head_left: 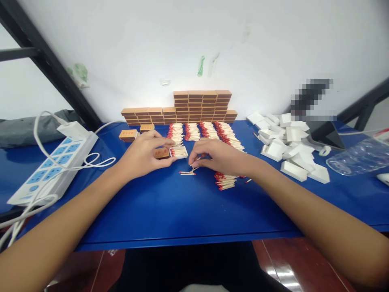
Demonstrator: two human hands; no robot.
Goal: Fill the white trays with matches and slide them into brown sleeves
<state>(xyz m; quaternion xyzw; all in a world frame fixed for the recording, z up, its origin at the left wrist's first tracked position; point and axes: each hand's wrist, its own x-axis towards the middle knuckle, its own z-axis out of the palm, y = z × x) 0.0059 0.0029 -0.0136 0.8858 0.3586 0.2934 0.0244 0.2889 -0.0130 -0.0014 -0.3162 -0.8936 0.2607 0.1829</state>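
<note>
My left hand (148, 154) is closed around a matchbox (161, 153), thumb and fingers on its sides. The box's white tray (183, 156) is slid partly out to the right, with red-tipped matches lying in it. Just right of the tray, my right hand (217, 156) pinches at some matches low over the table; its fingertips partly cover them. Loose matches (187, 173) lie beneath those fingertips. Bundles of matches (208, 130) are lined up behind the hands, and another pile (225, 181) lies under my right wrist.
Stacked matchboxes (202, 106) stand along the wall. Two more boxes (128, 135) sit left of the bundles. White empty trays (293, 142) are heaped at right, near a phone-like device (326, 134) and a clear plastic container (360, 156). A corded power strip (54, 166) lies at left.
</note>
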